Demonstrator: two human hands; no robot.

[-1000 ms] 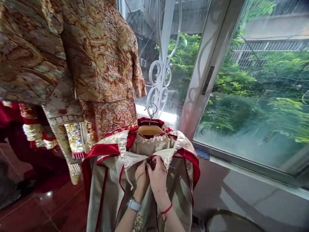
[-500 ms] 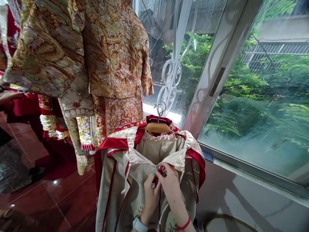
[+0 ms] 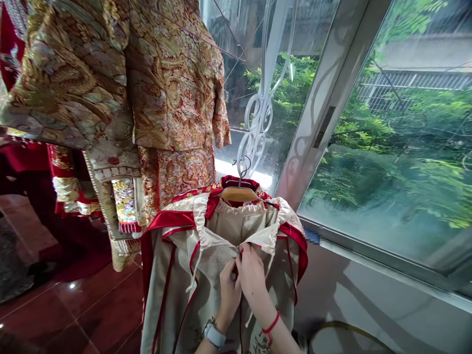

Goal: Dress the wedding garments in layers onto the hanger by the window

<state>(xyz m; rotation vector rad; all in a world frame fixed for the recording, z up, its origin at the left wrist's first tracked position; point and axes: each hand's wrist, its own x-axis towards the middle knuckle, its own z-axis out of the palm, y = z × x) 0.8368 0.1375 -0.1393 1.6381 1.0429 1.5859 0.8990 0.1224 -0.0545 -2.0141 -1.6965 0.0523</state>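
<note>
A cream garment [image 3: 169,290] with red satin trim hangs in front of me on a wooden hanger [image 3: 239,194]. Its gathered neckline has loose drawstrings [image 3: 194,273], and its two front edges come together in a V. My left hand [image 3: 229,290], with a watch on the wrist, pinches the garment just below that point. My right hand [image 3: 251,270], wearing a red cord bracelet, pinches the front edge where the two sides meet. The fingers of both hands touch there and hide what lies between them.
Gold embroidered jackets [image 3: 173,83] hang at the left, above red and gold garments. A white scrolled metal stand [image 3: 254,123] rises behind the hanger. A window [image 3: 368,187] fills the right side above a sill. The floor [image 3: 66,305] has red tiles.
My right hand's fingers have closed in higher at the meeting point, beside the left fingertips. The view has shifted slightly, so the garment and the window sit further left.
</note>
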